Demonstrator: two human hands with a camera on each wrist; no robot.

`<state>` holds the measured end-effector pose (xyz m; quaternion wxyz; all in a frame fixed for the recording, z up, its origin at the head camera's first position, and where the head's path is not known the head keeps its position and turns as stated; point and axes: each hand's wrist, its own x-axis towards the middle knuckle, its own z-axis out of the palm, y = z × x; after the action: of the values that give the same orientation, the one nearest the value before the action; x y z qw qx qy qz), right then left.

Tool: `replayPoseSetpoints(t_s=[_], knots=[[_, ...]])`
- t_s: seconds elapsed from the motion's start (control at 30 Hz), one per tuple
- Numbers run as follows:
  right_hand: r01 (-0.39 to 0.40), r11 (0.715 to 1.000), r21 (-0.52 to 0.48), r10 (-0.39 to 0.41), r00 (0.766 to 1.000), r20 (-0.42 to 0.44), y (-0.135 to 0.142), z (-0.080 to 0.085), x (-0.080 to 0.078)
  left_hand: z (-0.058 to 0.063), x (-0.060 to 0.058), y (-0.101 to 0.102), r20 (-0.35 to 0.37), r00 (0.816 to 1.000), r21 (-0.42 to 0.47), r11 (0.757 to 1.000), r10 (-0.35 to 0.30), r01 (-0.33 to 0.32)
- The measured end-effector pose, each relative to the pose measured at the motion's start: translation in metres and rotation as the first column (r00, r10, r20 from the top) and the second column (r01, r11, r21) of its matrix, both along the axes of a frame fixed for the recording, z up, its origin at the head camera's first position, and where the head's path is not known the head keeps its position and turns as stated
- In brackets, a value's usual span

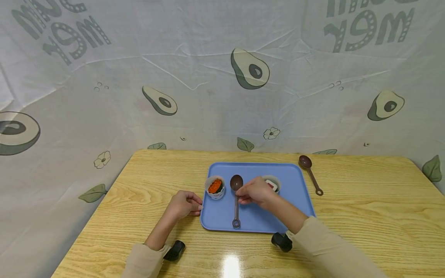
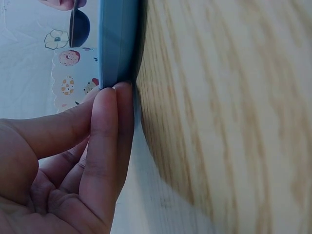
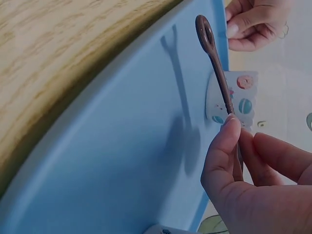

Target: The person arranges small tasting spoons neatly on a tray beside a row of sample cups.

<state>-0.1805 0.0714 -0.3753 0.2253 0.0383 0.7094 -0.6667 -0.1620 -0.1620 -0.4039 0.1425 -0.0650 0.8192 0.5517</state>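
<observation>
My right hand (image 1: 256, 191) pinches a brown spoon (image 1: 236, 208) by its handle near the bowl. The right wrist view shows the spoon's shadow on the blue tray (image 3: 117, 131), with the spoon held above the surface. At the tray's left rim, the fingertips of my left hand (image 2: 73, 161) pinch the edge between thumb and fingers. On the tray's left side stands a paper cup (image 1: 216, 196) with an orange roe sushi (image 1: 215, 186) in it. Another cup (image 1: 277, 180), holding a white and red sushi piece (image 1: 271, 185), is partly hidden behind my right hand.
A second brown spoon (image 1: 310, 174) lies on the wooden table (image 1: 365, 216) to the right of the tray. Behind the table hangs a white cloth (image 1: 208, 116) printed with avocados. Black wrist devices (image 1: 174, 251) sit at both cuffs.
</observation>
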Motion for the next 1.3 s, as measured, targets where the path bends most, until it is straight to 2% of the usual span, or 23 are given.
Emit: replayPoseSetpoints(t_s=[0.73,1.3], knots=[[0.004,1.000,0.026,-0.004,1.000,0.014,-0.003,-0.016,0.000,0.002,0.000,0.001,0.000,1.000,-0.009,1.000,0.004,-0.004],[-0.036,0.999,0.025,0.035,0.999,0.040,0.003,-0.010,-0.001,0.002,-0.002,0.001,0.015,1.000,-0.010,1.000,0.013,-0.013]])
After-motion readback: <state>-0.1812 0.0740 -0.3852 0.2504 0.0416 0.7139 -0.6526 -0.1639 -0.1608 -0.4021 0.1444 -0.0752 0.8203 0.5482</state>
